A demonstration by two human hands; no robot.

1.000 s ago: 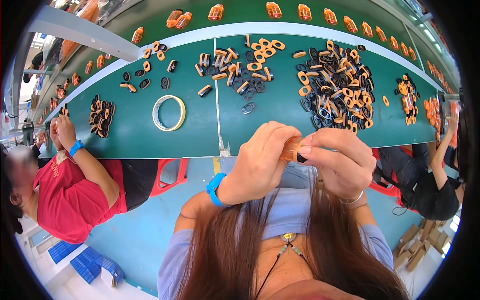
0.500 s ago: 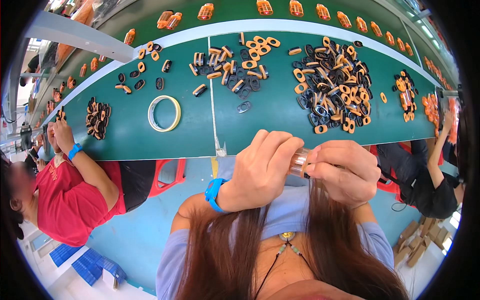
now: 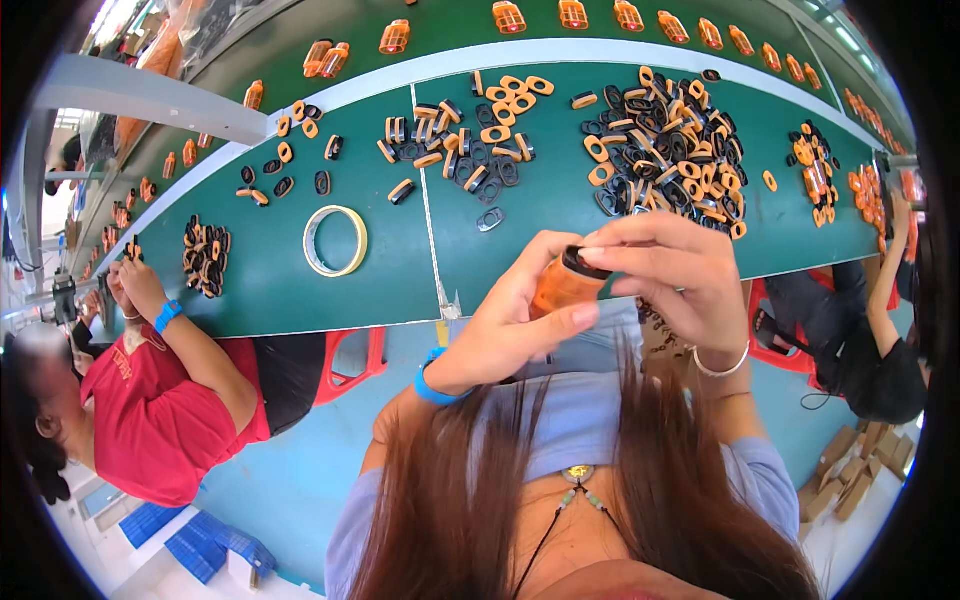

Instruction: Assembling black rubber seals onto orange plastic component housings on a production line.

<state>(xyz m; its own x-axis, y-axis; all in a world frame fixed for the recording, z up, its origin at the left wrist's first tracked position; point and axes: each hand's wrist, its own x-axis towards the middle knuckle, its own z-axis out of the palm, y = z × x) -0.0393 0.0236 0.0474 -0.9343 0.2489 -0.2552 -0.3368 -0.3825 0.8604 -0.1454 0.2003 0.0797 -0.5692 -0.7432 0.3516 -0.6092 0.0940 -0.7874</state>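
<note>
Between my two hands, just off the table's near edge, is a translucent orange plastic housing [image 3: 562, 288] with a black ring [image 3: 584, 262] at its upper end. It is tilted, the ring end toward the upper right. My left hand [image 3: 515, 305] is closed around the housing's body, thumb along its near side. At the ring, the fingertips of my right hand [image 3: 675, 270] pinch its edge; the other fingers are curled. Beyond my hands on the green table lies a large pile of black and orange oval rings [image 3: 665, 150]. A looser group of such rings [image 3: 465, 140] lies farther left.
A roll of tape [image 3: 335, 241] lies on the table [image 3: 385, 290]. Orange housings [image 3: 509, 17] stand along the far strip behind a pale rail [image 3: 570, 47]. One co-worker in a red shirt [image 3: 175, 420] sits at left, another in black [image 3: 870, 365] at right.
Both hands have risen toward the table. The housing has turned, so its orange body and black-ringed end now show instead of a clear end. My right fingers have shifted onto the ring.
</note>
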